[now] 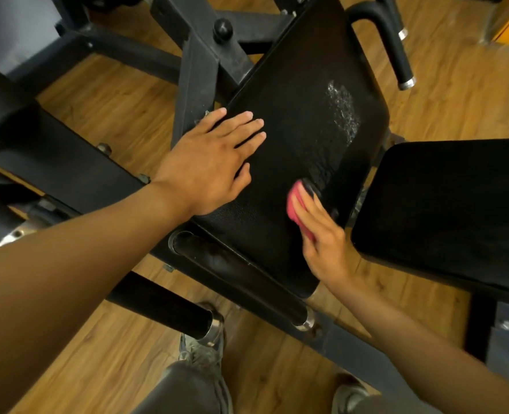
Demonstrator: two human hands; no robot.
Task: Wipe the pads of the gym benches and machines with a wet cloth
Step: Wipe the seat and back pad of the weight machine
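Head view
Pad: a black seat pad runs slantwise from upper right to lower centre, its grain shining under the light.
Left hand: the left hand lies flat on the pad's left half, fingers straight and spread, holding nothing; the heel of the hand sits at the pad's left edge.
Right hand: the right hand presses a pink cloth onto the pad near its right edge, fingers laid over it; the hand is blurred, so I cannot tell how far the fingers curl round the cloth.
Wet patch: a whitish foamy patch sits on the upper right of the pad, with a wet sheen trailing down toward the cloth.
Edges: the pad's right edge stands just beside a second black pad, with only a narrow gap between them; the right wrist crosses that gap.
Open room: bare pad shows between the two hands and above the left fingers up to the far end.
Lower end: a black roller with a metal cap lies along the pad's near end; another roller lies just below it.
Handle: a bent black handle rises past the pad's upper right corner.
Frame: a dark steel frame crosses under the pad on the left.
Floor: wood-plank floor all round; the person's shoes stand near the rollers.
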